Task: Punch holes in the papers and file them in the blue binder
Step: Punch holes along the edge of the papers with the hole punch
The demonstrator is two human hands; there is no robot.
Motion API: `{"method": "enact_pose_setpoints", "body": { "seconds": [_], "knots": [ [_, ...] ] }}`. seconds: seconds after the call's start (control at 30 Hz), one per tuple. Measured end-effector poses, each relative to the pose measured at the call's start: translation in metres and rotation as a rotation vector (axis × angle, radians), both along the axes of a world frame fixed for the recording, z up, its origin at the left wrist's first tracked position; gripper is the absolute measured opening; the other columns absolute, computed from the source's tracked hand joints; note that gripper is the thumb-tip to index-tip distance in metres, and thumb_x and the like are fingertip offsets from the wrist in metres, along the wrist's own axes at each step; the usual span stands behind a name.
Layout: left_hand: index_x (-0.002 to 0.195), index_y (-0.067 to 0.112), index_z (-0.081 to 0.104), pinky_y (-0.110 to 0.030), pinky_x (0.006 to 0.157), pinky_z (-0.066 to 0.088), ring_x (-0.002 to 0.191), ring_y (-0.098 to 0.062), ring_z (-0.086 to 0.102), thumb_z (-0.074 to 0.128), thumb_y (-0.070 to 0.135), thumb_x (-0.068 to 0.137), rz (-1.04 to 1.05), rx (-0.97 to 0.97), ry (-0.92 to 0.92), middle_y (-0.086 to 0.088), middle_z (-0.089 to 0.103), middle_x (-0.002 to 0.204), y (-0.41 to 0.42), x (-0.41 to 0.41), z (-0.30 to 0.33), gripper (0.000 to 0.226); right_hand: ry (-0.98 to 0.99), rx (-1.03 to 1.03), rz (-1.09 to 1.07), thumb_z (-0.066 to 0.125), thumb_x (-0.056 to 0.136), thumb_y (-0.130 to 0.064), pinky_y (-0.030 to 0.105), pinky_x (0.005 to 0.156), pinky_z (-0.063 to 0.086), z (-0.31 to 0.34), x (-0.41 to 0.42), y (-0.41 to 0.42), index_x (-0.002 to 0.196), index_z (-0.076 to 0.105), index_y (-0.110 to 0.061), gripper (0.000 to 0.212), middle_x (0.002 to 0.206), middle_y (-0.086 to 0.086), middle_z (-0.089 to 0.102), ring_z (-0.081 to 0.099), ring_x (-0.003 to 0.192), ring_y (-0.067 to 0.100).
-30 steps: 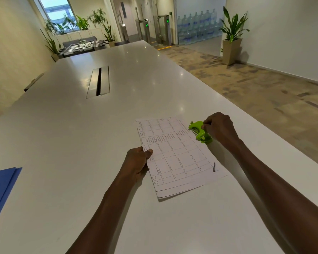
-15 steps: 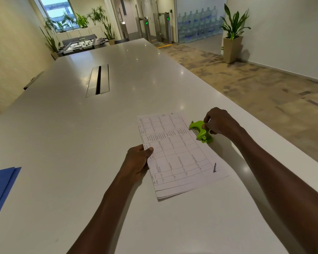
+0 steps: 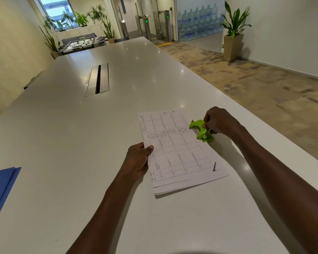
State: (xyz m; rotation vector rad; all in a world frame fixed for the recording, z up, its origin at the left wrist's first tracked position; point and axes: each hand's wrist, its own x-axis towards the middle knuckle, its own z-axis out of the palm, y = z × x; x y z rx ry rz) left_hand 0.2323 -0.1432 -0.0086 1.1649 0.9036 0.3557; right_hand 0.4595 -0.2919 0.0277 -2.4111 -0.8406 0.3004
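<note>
Right hand [image 3: 220, 121] shifted off punch [image 3: 202, 130]; left hand [image 3: 138, 158] pins papers [image 3: 178, 151].

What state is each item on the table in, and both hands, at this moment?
papers: flat on the table, stacked, printed side up.
green hole punch: set on the papers' right edge.
blue binder: closed, lying at the left edge of view, untouched.
left hand: pinching the papers' left edge.
right hand: gripping the punch.

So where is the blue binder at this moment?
In the head view the blue binder lies flat at the far left edge of the white table, cut off by the frame, well left of the left hand and the papers.
</note>
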Motion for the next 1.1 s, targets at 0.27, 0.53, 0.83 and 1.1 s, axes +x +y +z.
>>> {"method": "enact_pose_setpoints", "body": {
  "seconds": [0.27,0.53,0.83,1.1],
  "knots": [
    [0.116,0.002,0.063,-0.047,0.087,0.056,0.097,-0.029,0.07,0.049,0.0,0.096,-0.031,0.046,0.014,-0.012,0.071,0.113,-0.003,-0.001,-0.001,0.025,0.023,0.007,-0.008,0.072,0.08,-0.013,0.047,0.081,0.055,-0.002,0.002,0.001,0.1,0.064,0.0,0.025,0.089,0.021,0.07,0.067,0.084,0.037],
    [0.128,0.018,0.057,-0.051,0.082,0.057,0.1,-0.027,0.07,0.052,0.007,0.096,-0.097,0.143,0.041,-0.003,0.068,0.12,-0.017,0.006,-0.002,0.034,0.057,0.013,0.066,0.067,0.083,-0.002,0.047,0.076,0.058,0.002,0.001,0.003,0.116,0.065,-0.006,0.033,0.103,0.015,0.062,0.068,0.084,0.035],
    [0.131,0.019,0.052,-0.026,0.079,0.054,0.106,-0.015,0.063,0.053,0.016,0.097,-0.063,0.381,0.07,0.008,0.062,0.126,-0.034,0.007,-0.01,0.034,0.126,-0.001,0.046,0.073,0.08,-0.007,0.038,0.067,0.06,0.007,0.009,0.004,0.111,0.068,-0.01,0.032,0.083,0.012,0.066,0.068,0.061,0.026],
    [0.125,0.025,0.055,-0.013,0.063,0.044,0.086,0.006,0.058,0.057,0.013,0.094,-0.043,0.511,0.074,0.016,0.061,0.113,-0.028,0.011,-0.004,0.033,0.129,0.021,0.043,0.073,0.08,-0.006,0.04,0.068,0.06,0.004,0.009,0.004,0.111,0.068,-0.007,0.031,0.09,0.014,0.066,0.066,0.061,0.024]
  ]
}}
